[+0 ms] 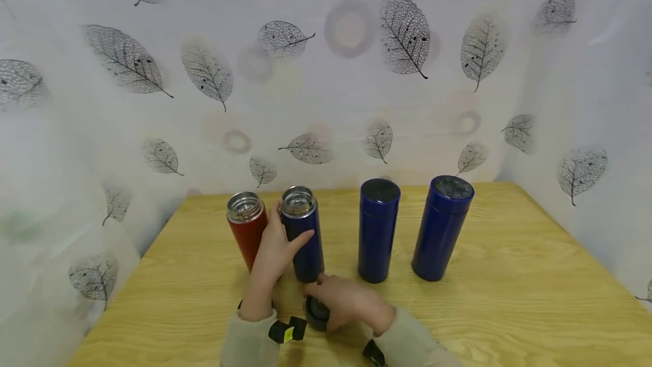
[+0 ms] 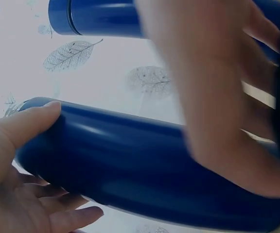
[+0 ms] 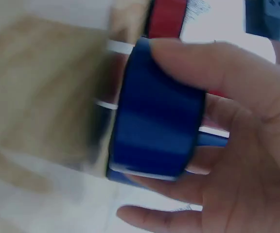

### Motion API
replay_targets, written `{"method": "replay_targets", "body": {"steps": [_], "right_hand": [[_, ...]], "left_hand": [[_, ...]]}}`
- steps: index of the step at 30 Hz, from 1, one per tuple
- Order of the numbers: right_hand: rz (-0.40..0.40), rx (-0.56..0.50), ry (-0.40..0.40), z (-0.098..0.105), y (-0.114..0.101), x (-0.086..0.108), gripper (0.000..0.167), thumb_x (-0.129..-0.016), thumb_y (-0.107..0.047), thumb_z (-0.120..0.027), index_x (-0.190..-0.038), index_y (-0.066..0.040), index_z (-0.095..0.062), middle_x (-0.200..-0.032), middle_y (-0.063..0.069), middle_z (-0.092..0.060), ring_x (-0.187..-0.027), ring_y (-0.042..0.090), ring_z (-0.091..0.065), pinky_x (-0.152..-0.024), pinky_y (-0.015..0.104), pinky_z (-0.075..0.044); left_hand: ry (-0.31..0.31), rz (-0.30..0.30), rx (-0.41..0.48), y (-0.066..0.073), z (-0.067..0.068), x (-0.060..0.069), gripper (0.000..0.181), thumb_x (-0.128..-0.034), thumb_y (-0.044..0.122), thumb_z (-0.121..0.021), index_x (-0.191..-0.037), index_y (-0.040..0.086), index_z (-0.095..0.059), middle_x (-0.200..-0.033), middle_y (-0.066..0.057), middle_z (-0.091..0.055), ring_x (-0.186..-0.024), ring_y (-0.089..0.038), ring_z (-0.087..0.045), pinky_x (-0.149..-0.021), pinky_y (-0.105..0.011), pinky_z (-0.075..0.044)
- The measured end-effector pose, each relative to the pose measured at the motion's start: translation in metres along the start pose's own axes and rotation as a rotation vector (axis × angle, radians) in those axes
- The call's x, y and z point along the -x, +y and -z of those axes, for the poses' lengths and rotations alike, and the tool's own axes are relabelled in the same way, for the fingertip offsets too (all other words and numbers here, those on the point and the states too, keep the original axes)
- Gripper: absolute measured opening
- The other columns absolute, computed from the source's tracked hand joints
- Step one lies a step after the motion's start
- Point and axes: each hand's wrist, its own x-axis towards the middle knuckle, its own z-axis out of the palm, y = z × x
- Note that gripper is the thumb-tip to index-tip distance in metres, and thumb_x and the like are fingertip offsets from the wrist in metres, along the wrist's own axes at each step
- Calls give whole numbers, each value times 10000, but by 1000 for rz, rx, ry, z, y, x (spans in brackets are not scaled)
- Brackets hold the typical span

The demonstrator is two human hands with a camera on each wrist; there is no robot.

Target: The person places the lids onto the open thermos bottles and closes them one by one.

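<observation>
My left hand (image 1: pixel 277 248) grips a blue thermos bottle (image 1: pixel 308 254) near its top, thumb on one side and fingers on the other. The bottle stands upright on the table, uncapped, its steel mouth showing. Between thumb and fingers of my right hand (image 1: pixel 351 302) is a blue bottle lid (image 3: pixel 157 114), seen side-on in the right wrist view. In the head view that hand is low, just in front of the bottle's base, partly covering the lid. Left of the gripped bottle, close to my left hand, stands a red thermos bottle (image 1: pixel 247 231), also uncapped.
Two blue bottles with lids on, one (image 1: pixel 377 237) nearer and another (image 1: pixel 440 231) farther right, stand on the wooden table (image 1: pixel 509 299). A leaf-patterned curtain (image 1: pixel 346 95) hangs behind and at both sides. Something dark is partly hidden by my left wrist.
</observation>
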Motion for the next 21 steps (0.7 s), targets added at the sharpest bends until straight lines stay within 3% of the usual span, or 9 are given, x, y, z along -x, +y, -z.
{"method": "replay_targets", "body": {"steps": [4, 8, 15, 21], "right_hand": [[14, -102, 41, 16, 2, 11, 639, -661, -153, -778, -1231, -174, -490, -1148, 44, -471, -875, 95, -521, -659, 225, -451], [60, -182, 147, 34, 1, 31, 602, -667, -106, -748, -1212, -149, -497, -1028, 15, -444, -787, 64, -495, -645, 196, -440], [95, -162, 377, 60, -4, 70, 639, -667, -126, -722, -1246, -119, -453, -1054, -1, -436, -845, 89, -494, -703, 234, -449], [88, -162, 562, 73, -6, 96, 699, -667, -185, -744, -1263, -107, -388, -1133, -25, -431, -935, 75, -479, -761, 268, -450]], "left_hand": [[-9, -17, 5, -1, 0, 0, 834, -799, 177, -667, -1377, -27, -101, -1338, -253, -312, -1209, -369, -322, -974, -498, -255], [0, -16, -6, -1, 0, 1, 824, -788, 182, -679, -1366, -28, -131, -1320, -250, -334, -1194, -366, -345, -963, -497, -277], [1, -33, -40, 3, -1, 4, 812, -699, 202, -759, -1304, -33, -271, -1229, -215, -435, -1124, -333, -430, -924, -474, -341], [-81, -54, -60, 9, -1, 9, 751, -673, 235, -778, -1259, 3, -370, -1176, -137, -483, -1090, -284, -457, -897, -464, -368]]}}
